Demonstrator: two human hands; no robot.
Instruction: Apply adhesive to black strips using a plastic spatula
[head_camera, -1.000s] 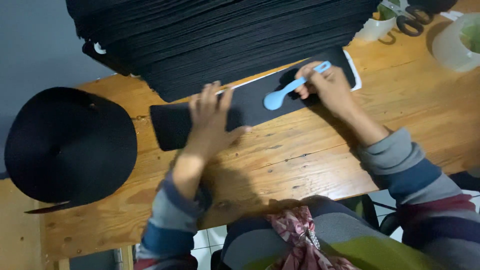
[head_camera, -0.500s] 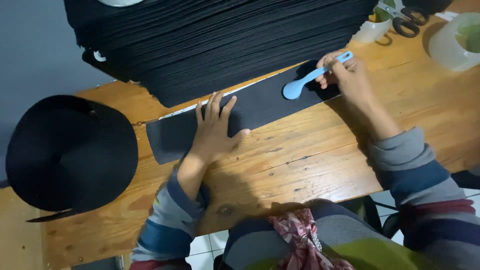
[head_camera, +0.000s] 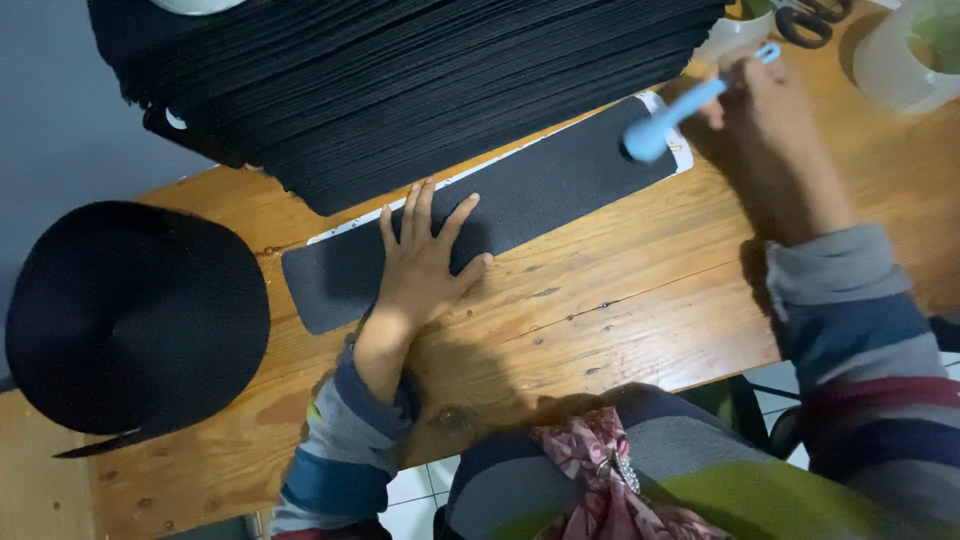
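Left hand (head_camera: 425, 262) flat, fingers spread, pressing on long dark grey rubbery strip (head_camera: 540, 195) lying on wooden table (head_camera: 620, 310). Right hand (head_camera: 775, 120) closed around light blue plastic spoon-shaped tool (head_camera: 680, 112), above strip's far end. Beside strip, tall stack of black sheets (head_camera: 400, 90); at left, black webbing roll (head_camera: 135, 315).

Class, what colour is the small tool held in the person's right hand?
Light blue: the small tool in the right hand shows best in the head view.

A wooden desk (head_camera: 640, 330) carries a black strip (head_camera: 500, 215) near its middle, a stack of black sheets (head_camera: 400, 90) along the far edge, and a black roll (head_camera: 130, 320) at the left edge.
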